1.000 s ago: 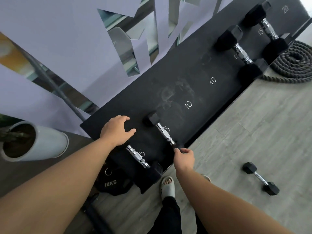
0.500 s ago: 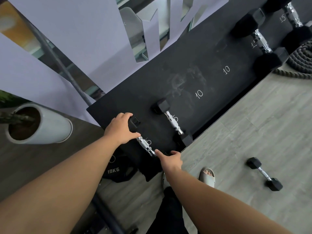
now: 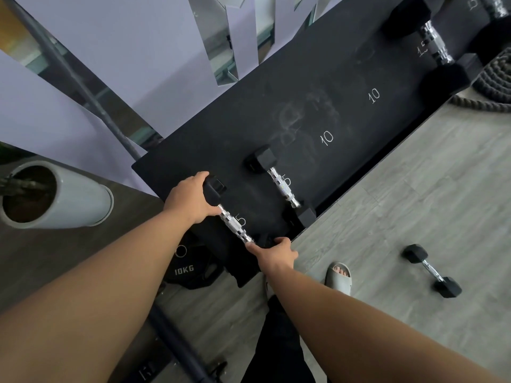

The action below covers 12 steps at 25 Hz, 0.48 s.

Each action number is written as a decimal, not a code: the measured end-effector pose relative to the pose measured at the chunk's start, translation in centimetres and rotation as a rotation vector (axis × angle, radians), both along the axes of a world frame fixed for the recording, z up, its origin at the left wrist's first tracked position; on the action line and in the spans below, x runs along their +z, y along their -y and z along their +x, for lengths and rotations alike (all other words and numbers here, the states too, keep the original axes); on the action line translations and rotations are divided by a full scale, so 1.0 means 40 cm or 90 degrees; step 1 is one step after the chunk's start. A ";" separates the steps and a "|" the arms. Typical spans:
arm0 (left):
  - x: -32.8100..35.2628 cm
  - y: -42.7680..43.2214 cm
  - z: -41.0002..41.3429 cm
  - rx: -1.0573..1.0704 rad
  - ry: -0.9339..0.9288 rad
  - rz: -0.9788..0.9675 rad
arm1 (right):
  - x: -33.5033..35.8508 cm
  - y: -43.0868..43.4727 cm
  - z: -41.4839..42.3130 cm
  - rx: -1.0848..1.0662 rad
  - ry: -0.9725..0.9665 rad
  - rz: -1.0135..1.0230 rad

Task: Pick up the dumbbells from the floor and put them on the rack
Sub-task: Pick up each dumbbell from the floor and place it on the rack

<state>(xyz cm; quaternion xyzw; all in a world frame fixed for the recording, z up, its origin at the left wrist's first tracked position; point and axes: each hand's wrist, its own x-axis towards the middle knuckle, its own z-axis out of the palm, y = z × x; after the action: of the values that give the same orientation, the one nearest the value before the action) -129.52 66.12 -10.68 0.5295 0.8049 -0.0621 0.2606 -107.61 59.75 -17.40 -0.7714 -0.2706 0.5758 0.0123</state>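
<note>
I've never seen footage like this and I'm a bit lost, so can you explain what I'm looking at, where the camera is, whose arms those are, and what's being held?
There is no machine here. The camera sits on a person's head, looking down at their own bare arms. In front is a black rack with chalk weight numbers on it. The left hand grips one end of a small dumbbell lying by a "5"; the right hand is at its other end. A second small dumbbell rests beside it, and a bigger one lies farther along. One more dumbbell lies on the grey floor, near a sandalled foot.
</note>
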 end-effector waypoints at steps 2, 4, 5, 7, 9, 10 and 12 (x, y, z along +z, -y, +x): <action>-0.002 -0.002 0.007 -0.001 -0.012 0.012 | 0.005 -0.002 0.000 0.001 0.000 -0.008; 0.002 -0.003 0.008 0.014 -0.014 0.020 | 0.012 -0.003 -0.007 0.000 0.004 -0.013; 0.006 0.000 0.007 0.022 -0.014 0.021 | 0.017 -0.003 -0.011 -0.003 0.005 -0.015; 0.017 0.007 0.008 0.025 -0.034 0.024 | 0.031 -0.008 -0.012 -0.005 0.005 -0.015; 0.038 0.009 0.008 0.014 -0.061 0.020 | 0.048 -0.012 -0.008 -0.004 0.012 -0.016; 0.054 0.007 0.010 0.004 -0.066 0.018 | 0.060 -0.013 -0.004 0.001 0.020 -0.009; 0.096 -0.008 0.021 -0.019 -0.071 0.014 | 0.089 -0.019 0.007 0.009 0.028 0.012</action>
<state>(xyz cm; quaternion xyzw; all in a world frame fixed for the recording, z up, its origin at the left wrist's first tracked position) -128.69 66.45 -6.85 0.5402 0.8106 -0.0864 0.2088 -107.31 60.51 -13.83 -0.7817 -0.2819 0.5562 0.0094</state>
